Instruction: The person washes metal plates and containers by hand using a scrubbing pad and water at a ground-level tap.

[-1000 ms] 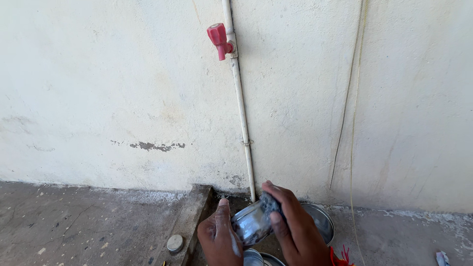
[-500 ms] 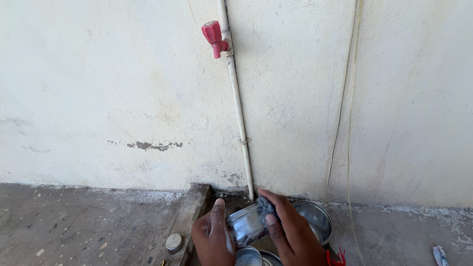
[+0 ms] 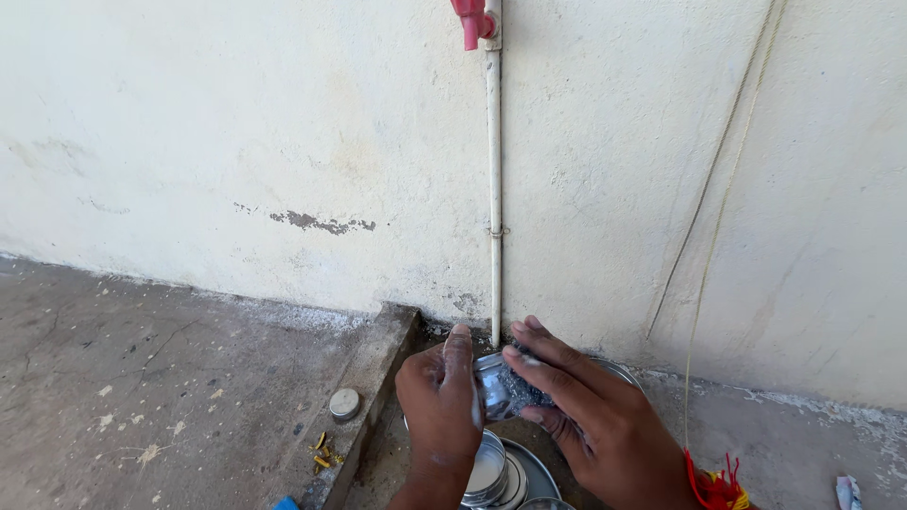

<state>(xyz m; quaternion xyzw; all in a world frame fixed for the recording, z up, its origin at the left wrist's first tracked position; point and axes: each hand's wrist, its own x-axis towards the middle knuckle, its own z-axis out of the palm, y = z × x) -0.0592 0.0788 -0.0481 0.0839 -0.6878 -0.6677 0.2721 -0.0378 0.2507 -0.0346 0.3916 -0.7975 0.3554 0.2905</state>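
My left hand grips a small shiny steel cup, thumb up along its side. Fingers of my right hand press a grey scouring pad against the cup's side. Both hands sit low in the middle of the view, just in front of the wall. Below them lie more steel dishes: a small bowl and a flat plate. Behind my right hand shows the rim of another steel plate.
A white pipe runs down the cream wall to a red tap at the top. A low concrete kerb borders the washing spot. A small round lid lies left of it. Red and yellow threads are around my right wrist.
The view has tilted down a little, so the tap sits nearer the top edge. My right hand has shifted over the cup with the pad; the left hand still holds the cup.
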